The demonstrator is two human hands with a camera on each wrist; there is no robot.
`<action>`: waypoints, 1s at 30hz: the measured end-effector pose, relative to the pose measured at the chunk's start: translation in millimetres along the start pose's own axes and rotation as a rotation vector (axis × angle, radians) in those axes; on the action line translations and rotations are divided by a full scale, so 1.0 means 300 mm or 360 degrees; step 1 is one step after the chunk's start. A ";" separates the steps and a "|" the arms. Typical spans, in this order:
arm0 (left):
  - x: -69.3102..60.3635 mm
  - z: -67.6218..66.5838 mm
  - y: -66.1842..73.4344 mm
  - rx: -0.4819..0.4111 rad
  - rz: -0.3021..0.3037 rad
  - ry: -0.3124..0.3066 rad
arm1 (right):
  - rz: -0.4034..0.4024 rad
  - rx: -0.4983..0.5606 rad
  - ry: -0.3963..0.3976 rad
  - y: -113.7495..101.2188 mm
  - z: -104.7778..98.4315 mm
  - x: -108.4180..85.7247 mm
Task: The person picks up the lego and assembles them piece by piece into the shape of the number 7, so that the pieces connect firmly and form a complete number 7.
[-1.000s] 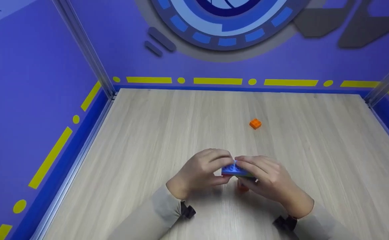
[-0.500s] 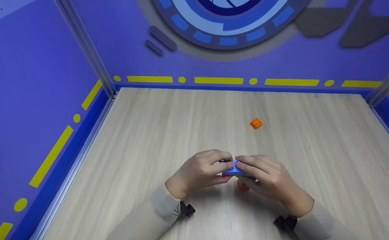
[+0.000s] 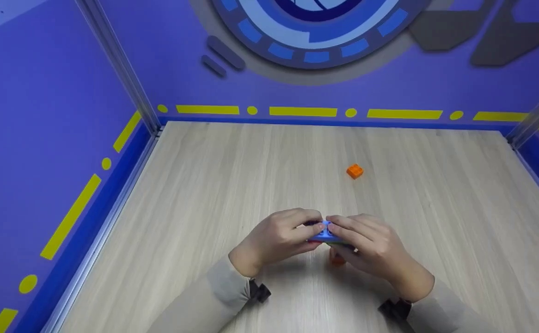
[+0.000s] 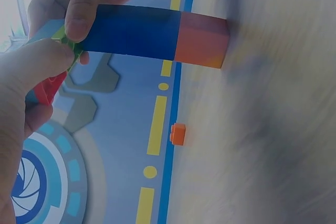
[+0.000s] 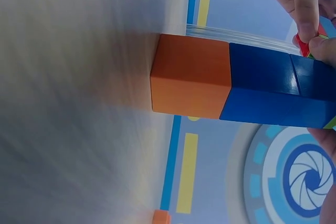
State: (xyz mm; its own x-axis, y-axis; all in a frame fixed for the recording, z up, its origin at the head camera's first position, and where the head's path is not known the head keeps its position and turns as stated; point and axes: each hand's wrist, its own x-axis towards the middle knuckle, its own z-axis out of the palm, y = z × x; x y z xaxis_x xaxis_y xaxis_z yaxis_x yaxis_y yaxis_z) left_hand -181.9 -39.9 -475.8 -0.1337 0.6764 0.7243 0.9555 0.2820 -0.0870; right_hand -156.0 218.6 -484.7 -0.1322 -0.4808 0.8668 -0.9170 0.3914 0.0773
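A tower of toy bricks stands upright on the table, its orange brick (image 5: 191, 77) at the foot. Dark blue bricks (image 4: 134, 31) rise above that. Near the top are a green brick (image 4: 77, 52) and a red brick (image 4: 50, 88), under a blue brick (image 3: 326, 237) with studs. My left hand (image 3: 278, 236) pinches the left end of this top, fingers above and thumb below by the red brick. On the opposite end, my right hand (image 3: 373, 243) grips the top by the green brick. Fingers hide much of the upper bricks.
A loose orange brick (image 3: 355, 171) lies on the wooden table (image 3: 232, 171) beyond the hands. Purple-blue printed panels (image 3: 288, 95) close off the back and sides. Both wrists wear a black strap mount.
A left fingertip has shifted slightly inward over the top blue brick, covering more studs. Both hands otherwise keep their place around the tower's top.
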 end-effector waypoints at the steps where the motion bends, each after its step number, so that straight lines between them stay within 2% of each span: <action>1: 0.000 -0.001 -0.001 0.0000 -0.0006 -0.0005 | 0.0010 0.0004 -0.0007 0.001 0.000 -0.001; 4: 0.001 -0.001 -0.003 -0.0030 -0.0046 -0.0026 | 0.0062 0.0022 -0.0044 0.001 -0.003 -0.009; 7: 0.004 0.003 -0.001 -0.0190 -0.0143 -0.0063 | 0.0122 0.0029 -0.0098 -0.004 -0.010 -0.021; 9: 0.006 0.008 0.002 -0.0386 -0.0260 -0.0094 | 0.0149 0.0022 -0.0149 -0.006 -0.017 -0.027; 13: 0.005 0.018 0.008 -0.0832 -0.0576 -0.0132 | 0.0145 0.0060 -0.0239 0.005 -0.031 -0.026; 16: 0.002 0.023 0.012 -0.1039 -0.0757 -0.0135 | 0.0147 0.0163 -0.0292 0.031 -0.049 -0.013; 18: 0.000 0.023 0.014 -0.1110 -0.0831 -0.0141 | 0.0218 0.0255 -0.0316 0.055 -0.067 -0.005; 21: -0.001 0.020 0.015 -0.1158 -0.0900 -0.0157 | 0.0481 0.0379 -0.0336 0.100 -0.097 0.004; 23: 0.000 0.018 0.014 -0.1163 -0.0936 -0.0175 | 0.0758 0.0410 -0.0365 0.131 -0.115 0.010; 27: 0.004 0.016 0.013 -0.1161 -0.0967 -0.0212 | 0.1315 0.0335 -0.0446 0.208 -0.134 0.027; 30: 0.006 0.015 0.013 -0.1158 -0.0971 -0.0224 | 0.1620 0.0308 -0.0470 0.286 -0.130 0.030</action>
State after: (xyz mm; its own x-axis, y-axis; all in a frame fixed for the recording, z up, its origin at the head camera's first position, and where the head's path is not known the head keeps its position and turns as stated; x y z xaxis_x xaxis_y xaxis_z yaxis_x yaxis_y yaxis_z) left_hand -179.5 -34.6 -477.8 -0.6472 0.6419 0.4112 0.6336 0.1530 0.7584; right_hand -221.3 278.5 -451.2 -0.9286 -0.1796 0.3247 -0.3653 0.5963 -0.7149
